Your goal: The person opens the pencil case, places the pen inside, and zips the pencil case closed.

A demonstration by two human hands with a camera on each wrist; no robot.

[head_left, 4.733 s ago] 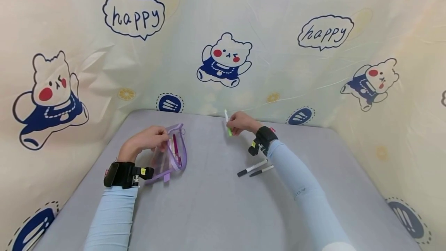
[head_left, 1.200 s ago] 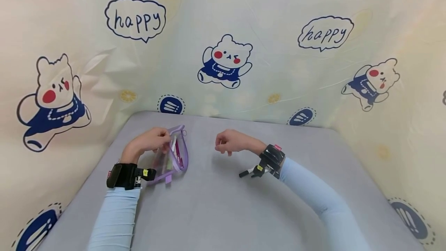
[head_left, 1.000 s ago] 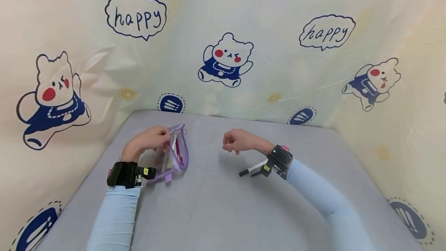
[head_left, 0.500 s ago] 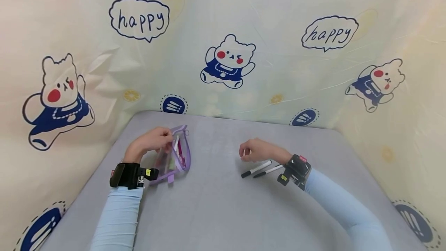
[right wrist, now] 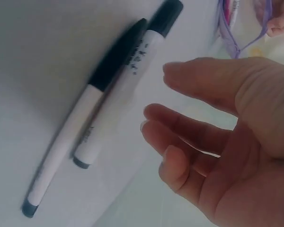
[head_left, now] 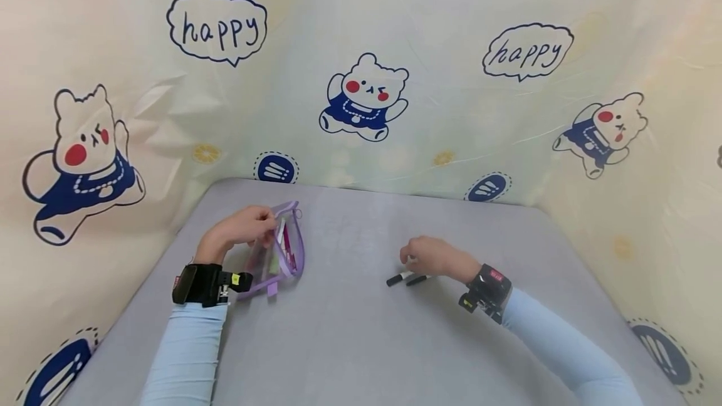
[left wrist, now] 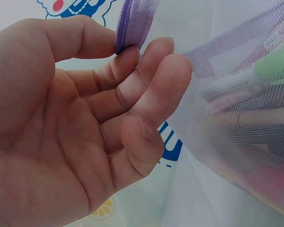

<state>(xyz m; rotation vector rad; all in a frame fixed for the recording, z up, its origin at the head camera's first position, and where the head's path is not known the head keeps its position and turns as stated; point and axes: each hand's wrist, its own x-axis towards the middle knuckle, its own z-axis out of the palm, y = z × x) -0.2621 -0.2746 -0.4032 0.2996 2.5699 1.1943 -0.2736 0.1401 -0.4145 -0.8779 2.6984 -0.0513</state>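
Observation:
My left hand (head_left: pixel 245 225) pinches the purple zipper edge of a see-through mesh pencil pouch (head_left: pixel 273 288) between thumb and finger. Inside the pouch, a red pen (head_left: pixel 288 244) and a green-ended highlighter (left wrist: pixel 277 64) show, with other pens blurred by the mesh. Over two black-capped pens on the table hovers my right hand (head_left: pixel 431 255). Its thumb and fingers stand apart with nothing between them in the right wrist view. The thicker one is a white marker (right wrist: pixel 128 75); beside it lies a slimmer white pen (right wrist: pixel 68 127) with a tapered black cap.
A grey table (head_left: pixel 338 331) fills the lower view. Behind it and at both sides hangs a cream cloth (head_left: pixel 445 11) with printed bears. A purple tab (head_left: pixel 272 289) sticks out from the pouch's near end.
The highlighter that my right hand held earlier now lies in the pouch. That hand has since moved right, away from the pouch, to the two pens. My left hand keeps its place.

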